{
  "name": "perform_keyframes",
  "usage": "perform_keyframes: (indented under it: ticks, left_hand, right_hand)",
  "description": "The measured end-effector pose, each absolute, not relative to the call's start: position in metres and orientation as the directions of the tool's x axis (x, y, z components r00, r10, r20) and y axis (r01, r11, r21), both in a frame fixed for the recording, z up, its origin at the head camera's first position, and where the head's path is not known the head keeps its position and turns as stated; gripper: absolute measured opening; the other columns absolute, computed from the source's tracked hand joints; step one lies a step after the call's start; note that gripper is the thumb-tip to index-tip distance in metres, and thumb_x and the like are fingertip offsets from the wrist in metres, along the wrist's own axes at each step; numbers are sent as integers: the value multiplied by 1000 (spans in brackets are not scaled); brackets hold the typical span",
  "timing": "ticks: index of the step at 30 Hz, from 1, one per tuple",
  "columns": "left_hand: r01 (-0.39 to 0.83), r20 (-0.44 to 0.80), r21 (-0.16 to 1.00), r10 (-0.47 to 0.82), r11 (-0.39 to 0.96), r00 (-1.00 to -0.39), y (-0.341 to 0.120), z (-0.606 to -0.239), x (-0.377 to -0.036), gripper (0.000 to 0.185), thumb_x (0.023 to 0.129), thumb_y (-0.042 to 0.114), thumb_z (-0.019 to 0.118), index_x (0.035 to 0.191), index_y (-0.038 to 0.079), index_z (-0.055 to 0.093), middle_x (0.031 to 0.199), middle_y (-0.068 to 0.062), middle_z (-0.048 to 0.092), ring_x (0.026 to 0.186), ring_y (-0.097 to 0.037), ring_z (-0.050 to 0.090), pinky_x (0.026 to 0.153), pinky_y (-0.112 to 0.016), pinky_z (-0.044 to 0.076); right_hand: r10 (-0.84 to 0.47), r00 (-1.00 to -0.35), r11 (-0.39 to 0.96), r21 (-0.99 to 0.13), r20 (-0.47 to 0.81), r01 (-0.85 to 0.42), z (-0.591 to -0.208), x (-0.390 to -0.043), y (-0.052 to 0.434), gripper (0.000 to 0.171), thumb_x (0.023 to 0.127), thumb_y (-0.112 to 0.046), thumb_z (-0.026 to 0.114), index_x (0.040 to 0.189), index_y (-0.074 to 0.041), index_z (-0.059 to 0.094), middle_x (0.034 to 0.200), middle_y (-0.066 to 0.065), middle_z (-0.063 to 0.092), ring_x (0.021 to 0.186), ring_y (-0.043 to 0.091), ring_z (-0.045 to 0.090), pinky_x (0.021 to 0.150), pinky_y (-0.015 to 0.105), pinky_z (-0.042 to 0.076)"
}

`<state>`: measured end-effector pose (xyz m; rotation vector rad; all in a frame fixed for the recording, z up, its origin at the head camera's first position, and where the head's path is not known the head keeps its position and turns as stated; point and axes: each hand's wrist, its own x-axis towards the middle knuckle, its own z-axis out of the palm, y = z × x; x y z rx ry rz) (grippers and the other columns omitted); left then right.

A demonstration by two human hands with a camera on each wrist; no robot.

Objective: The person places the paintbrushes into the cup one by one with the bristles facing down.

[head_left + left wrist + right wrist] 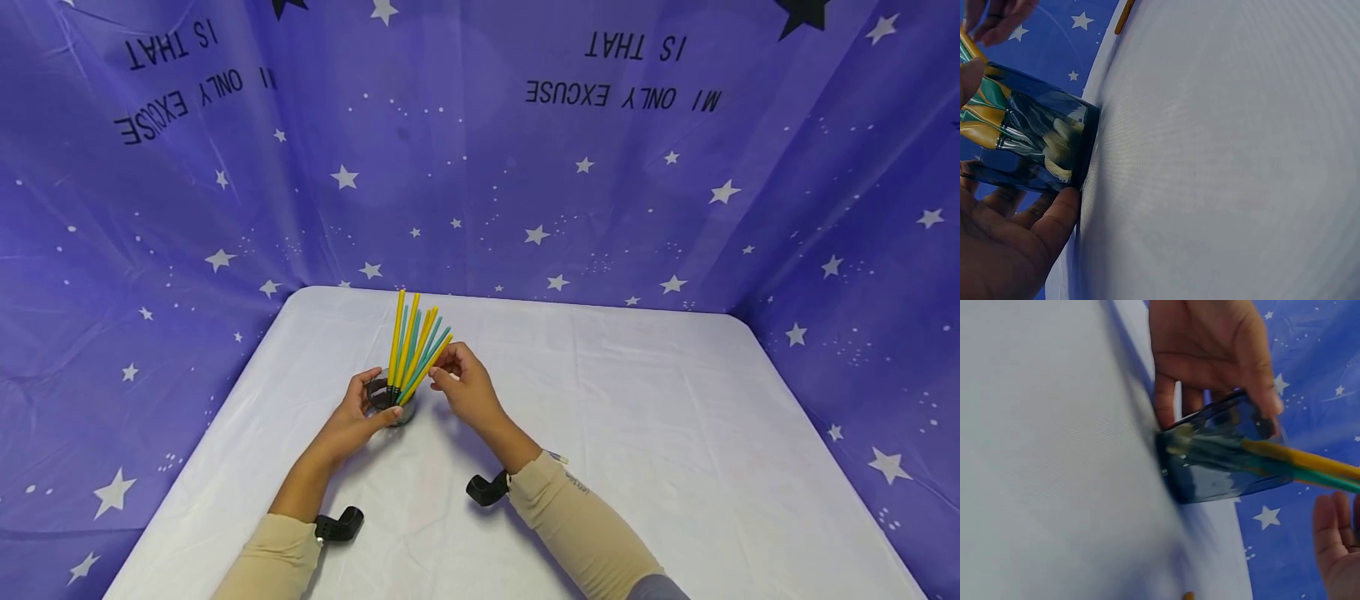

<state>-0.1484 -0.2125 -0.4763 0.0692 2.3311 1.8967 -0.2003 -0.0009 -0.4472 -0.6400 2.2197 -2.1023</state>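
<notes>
Several paintbrushes (408, 346) with yellow and teal handles stand bristles down in a clear glass (1041, 125), their handles fanning out above its rim. My left hand (363, 417) grips the glass around its side, thumb near the rim and fingers behind. The pale bristles (1060, 150) show through its wall near the bottom. Beside the handles on the right is my right hand (468, 387), its fingers loosely bent close to the outermost yellow handle. Its fingers (1329, 531) look apart from the handles in the right wrist view, with nothing visible in them.
A thin stick with a pale tip (558, 457) lies on the white-covered table (675, 433), mostly hidden by the right forearm. An orange stick end (1124, 19) shows in the left wrist view. A purple starred curtain (465, 167) hangs around the table's back and sides.
</notes>
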Motion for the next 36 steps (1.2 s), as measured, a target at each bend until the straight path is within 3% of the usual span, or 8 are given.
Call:
perform_keyframes:
  ticks: [7,14,25,36]
  left_hand:
    - [-51,-75,981,121,189,-990,-212,-474,-146,84,92,17,71,154,12,15,150,-24,37,142,-40,31,113,-53,22]
    - [-61,-87,977,120,206,-989,-212,-475,-148,85,92,20,72,154,12,14,149,-24,37,141,-41,32,112,-53,25]
    - [-67,-96,975,130,211,-987,-214,-475,-149,86,92,20,72,155,11,14,149,-24,37,142,-42,30,112,-56,23]
    - [-85,-113,975,129,206,-985,-213,-476,-149,87,91,21,73,155,13,15,150,-22,36,143,-41,29,112,-56,23]
  right_hand:
    - [-395,-898,248,-919,192,-306,-462,-201,8,14,94,-6,65,107,-4,59,103,9,65,90,18,63,75,30,52]
    - [-477,-875,362,-889,83,-281,-468,-203,27,22,96,-8,63,115,1,60,105,8,65,91,17,63,72,30,53]
    - [-611,-792,591,-679,-24,-435,-466,-212,51,18,94,-7,64,112,-6,64,90,-4,62,81,12,56,74,30,46]
    - [-675,-733,682,-453,-88,-574,-464,-208,54,21,89,-3,67,109,-9,66,89,0,63,84,16,58,81,34,47]
